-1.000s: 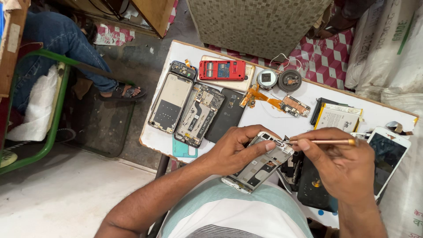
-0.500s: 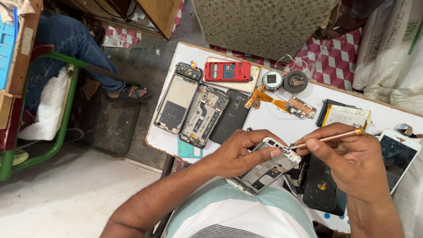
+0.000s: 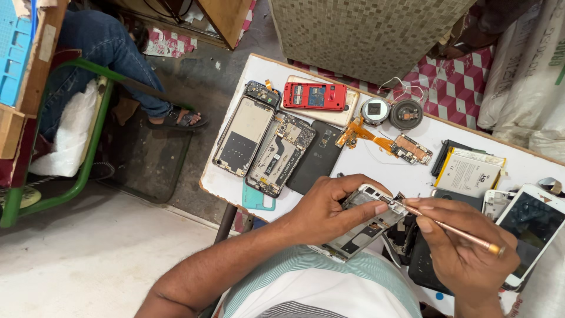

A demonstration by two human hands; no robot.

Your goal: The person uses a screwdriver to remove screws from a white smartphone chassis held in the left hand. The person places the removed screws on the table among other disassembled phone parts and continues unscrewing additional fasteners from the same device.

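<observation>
The left hand (image 3: 326, 209) is gripping a bare metal phone frame (image 3: 362, 227) that is showing matt silver. The right hand (image 3: 465, 250) is pinching a slim tool (image 3: 450, 227) that is gleaming a coppery metal. Beside the frame, the table (image 3: 376, 162) is looking smooth, matt white. Farther from the frame, a red plastic phone (image 3: 315, 96) is shining glossy.

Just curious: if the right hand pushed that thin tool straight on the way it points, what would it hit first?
The right hand aims the tool up-left; its tip already seems to touch the opened phone in the left hand.
</observation>
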